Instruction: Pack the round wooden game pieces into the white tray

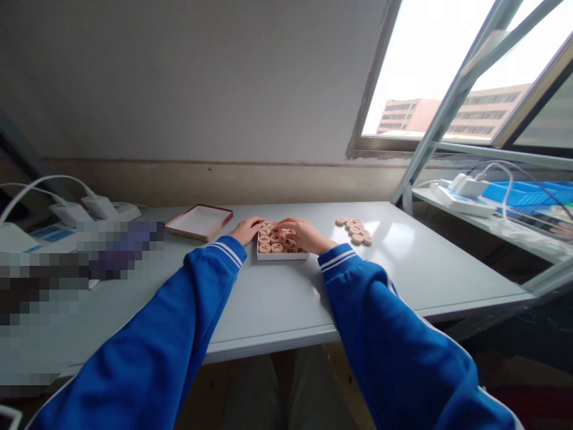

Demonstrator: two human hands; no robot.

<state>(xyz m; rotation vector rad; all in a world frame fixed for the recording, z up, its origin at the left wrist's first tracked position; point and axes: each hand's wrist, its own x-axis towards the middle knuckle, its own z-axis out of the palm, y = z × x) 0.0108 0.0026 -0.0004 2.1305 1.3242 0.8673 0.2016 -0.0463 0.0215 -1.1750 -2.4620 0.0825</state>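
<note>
A shallow white box [283, 257] sits on the grey desk, with rows of round wooden Chinese chess pieces [265, 240] in it, marked with red and dark characters. My left hand [247, 230] holds the box's left side near its far corner, fingers curled at the rim. Reaching over the right half of the box is my right hand [307, 235], its fingers apart and arched low over the pieces, hiding several of them. No piece shows clearly between its fingertips. More loose chess pieces [354, 227] lie in a cluster to the right of the box.
A box lid [200, 221] with a red edge lies inside-up at the back left. Power strips with white plugs [99, 206] stand farther left. On the right, a metal shelf [514, 230] carries another power strip [465, 197] and a blue basket [532, 194].
</note>
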